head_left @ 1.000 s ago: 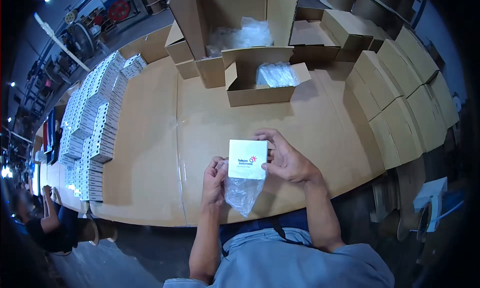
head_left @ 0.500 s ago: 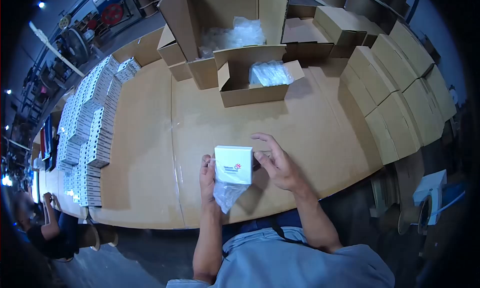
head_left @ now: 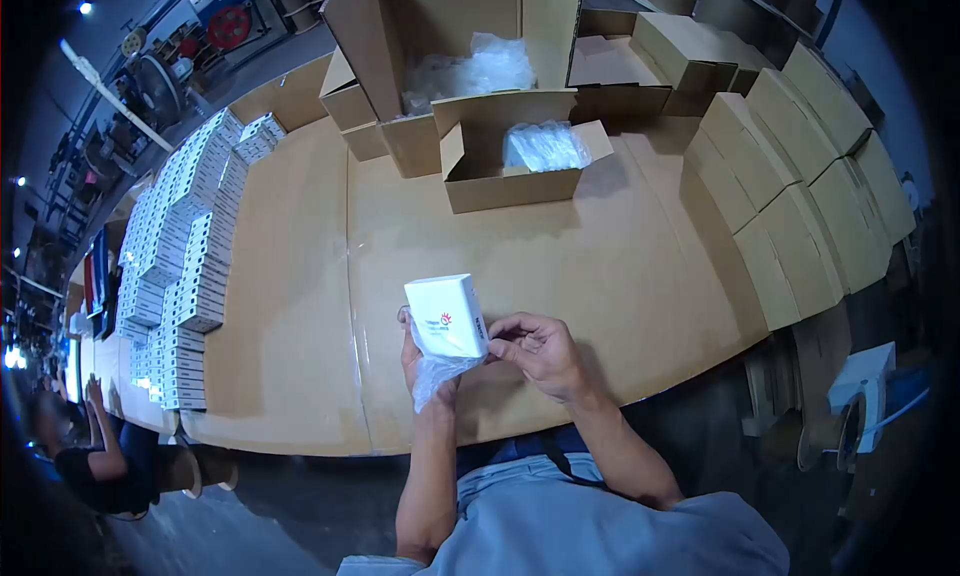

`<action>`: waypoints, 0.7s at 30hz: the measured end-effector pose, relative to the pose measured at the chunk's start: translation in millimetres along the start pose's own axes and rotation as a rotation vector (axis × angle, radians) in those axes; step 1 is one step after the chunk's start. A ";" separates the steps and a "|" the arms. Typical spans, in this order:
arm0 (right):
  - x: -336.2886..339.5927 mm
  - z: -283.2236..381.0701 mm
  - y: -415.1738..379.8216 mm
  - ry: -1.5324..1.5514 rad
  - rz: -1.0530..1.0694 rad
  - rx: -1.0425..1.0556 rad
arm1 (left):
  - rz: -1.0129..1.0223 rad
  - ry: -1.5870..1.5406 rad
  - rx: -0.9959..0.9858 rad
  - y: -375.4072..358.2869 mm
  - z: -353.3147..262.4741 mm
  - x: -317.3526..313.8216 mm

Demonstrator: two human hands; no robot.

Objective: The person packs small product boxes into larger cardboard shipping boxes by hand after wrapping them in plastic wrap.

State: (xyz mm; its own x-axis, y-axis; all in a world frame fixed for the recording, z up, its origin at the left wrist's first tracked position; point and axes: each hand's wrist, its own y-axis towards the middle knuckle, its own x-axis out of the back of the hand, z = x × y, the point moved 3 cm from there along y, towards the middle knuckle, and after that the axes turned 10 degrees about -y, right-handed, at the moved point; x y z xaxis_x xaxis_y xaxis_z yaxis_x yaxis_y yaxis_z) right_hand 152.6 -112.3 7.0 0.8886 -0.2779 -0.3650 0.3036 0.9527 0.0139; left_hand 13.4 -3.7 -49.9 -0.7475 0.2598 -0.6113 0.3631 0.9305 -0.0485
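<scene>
A small white box (head_left: 440, 314) with a red logo and dark print is held upright and tilted over the table's near side. A clear plastic bag (head_left: 436, 376) covers its lower part and hangs crumpled below. My left hand (head_left: 413, 354) is closed around the box and bag from the left and behind, its fingers partly hidden. At the box's lower right corner, my right hand (head_left: 545, 354) pinches the edge of the plastic with thumb and forefinger.
Ahead stands an open carton (head_left: 515, 192) with a bubble-wrapped item (head_left: 548, 148) in it. Behind it is a larger carton (head_left: 455, 16) holding plastic wrap. Stacked white boxes (head_left: 165, 241) line the left; brown cartons (head_left: 790, 196) are piled right. A co-worker (head_left: 105, 456) sits far left.
The white box has turned and shifted slightly left, showing its right side. My right hand has come down and closed its fingers at the box's lower corner.
</scene>
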 end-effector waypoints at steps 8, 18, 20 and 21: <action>-4.6 20.5 3.4 -0.147 0.121 0.178 | 0.169 -0.820 0.211 2.3 -6.0 -2.5; 21.1 52.7 16.7 -0.301 0.219 0.199 | 0.403 -0.414 -0.125 12.2 -47.4 -13.1; 22.7 53.0 18.9 -0.479 0.195 0.277 | 0.382 -0.324 -0.176 8.2 -44.6 -5.9; 23.1 54.8 17.3 -0.415 0.184 0.238 | 0.418 -0.383 -0.197 6.0 -49.2 -19.8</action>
State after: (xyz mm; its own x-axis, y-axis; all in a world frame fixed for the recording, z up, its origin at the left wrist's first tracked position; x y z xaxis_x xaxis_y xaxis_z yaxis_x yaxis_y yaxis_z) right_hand 197.3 -108.9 49.9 0.9817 -0.1793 0.0636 0.1559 0.9496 0.2720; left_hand 3.0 9.4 0.8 -0.2964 0.5366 -0.7901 0.4458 0.8093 0.3824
